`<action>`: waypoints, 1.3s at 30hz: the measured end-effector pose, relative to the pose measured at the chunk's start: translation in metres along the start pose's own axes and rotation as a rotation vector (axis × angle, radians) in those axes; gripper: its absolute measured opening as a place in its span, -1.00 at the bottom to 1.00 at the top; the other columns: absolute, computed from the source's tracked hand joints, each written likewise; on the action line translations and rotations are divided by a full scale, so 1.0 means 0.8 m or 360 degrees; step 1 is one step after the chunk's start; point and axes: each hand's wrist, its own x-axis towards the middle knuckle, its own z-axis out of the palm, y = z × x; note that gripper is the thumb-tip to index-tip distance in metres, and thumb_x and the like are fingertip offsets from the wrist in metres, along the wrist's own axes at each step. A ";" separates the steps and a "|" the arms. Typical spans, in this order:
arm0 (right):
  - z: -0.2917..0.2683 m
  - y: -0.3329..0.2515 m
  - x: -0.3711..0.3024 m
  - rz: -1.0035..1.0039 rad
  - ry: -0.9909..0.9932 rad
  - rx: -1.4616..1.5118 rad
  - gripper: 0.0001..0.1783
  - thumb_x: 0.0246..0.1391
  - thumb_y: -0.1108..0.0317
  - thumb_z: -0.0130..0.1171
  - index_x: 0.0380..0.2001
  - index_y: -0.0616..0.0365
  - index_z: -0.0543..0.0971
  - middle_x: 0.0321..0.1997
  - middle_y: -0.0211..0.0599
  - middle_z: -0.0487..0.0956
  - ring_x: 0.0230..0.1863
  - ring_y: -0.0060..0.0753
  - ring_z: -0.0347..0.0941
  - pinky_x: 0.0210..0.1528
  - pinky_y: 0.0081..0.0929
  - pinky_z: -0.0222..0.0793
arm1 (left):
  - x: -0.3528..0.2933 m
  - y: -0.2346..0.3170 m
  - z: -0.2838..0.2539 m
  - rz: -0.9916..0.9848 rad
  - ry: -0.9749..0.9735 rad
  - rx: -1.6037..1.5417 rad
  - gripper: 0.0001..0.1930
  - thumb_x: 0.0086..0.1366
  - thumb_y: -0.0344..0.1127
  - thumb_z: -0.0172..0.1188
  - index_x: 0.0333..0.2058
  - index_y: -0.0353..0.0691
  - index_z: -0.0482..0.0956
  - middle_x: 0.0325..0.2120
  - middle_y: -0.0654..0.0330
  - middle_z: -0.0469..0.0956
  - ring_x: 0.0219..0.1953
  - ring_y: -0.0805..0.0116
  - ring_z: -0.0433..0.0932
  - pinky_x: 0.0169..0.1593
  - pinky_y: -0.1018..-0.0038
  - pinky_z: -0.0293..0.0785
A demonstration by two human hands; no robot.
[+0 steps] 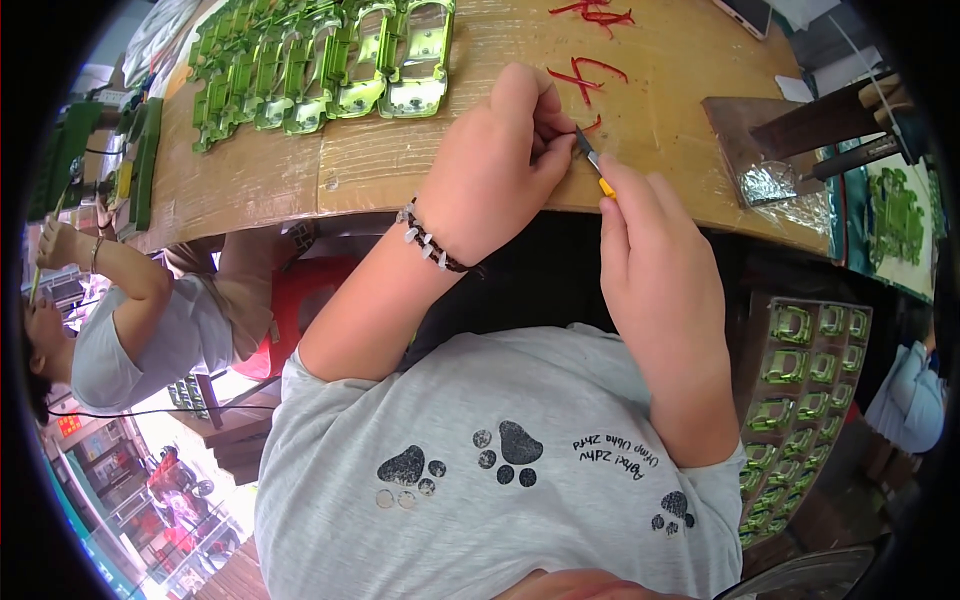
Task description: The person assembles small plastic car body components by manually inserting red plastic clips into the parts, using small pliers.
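Observation:
My left hand (500, 165) is closed in a pinch over the table, with a beaded bracelet at its wrist. What its fingertips grip is mostly hidden. A thin red strip (592, 125) shows right beside them; I cannot tell whether it is held or lies on the table. My right hand (655, 235) is wrapped round a craft knife (606, 187) with a yellow part at the handle. The blade points away from me and comes up against the left fingertips. Just beyond lie more thin red strips (585, 78) on the wooden table (400, 165).
Rows of clear green plastic frames (415, 60) cover the table's far left. A brown stand (765, 150) with dark bars is at the right. More green parts fill a tray (808, 390) low on my right. Another person (160, 320) sits at left. A phone (750, 14) lies at the far edge.

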 end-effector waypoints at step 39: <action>0.014 0.031 -0.009 0.0005 0.0372 0.0130 -0.63 0.27 0.44 0.09 0.14 0.17 0.46 -0.22 -0.09 0.53 -0.32 0.07 0.57 -0.30 -0.15 0.55 | 0.160 -0.008 -0.017 0.0065 -0.0209 0.1421 -0.76 0.29 -0.27 0.13 -0.29 -0.34 0.67 -0.33 -0.16 0.65 -0.20 -0.12 0.64 -0.07 0.10 0.55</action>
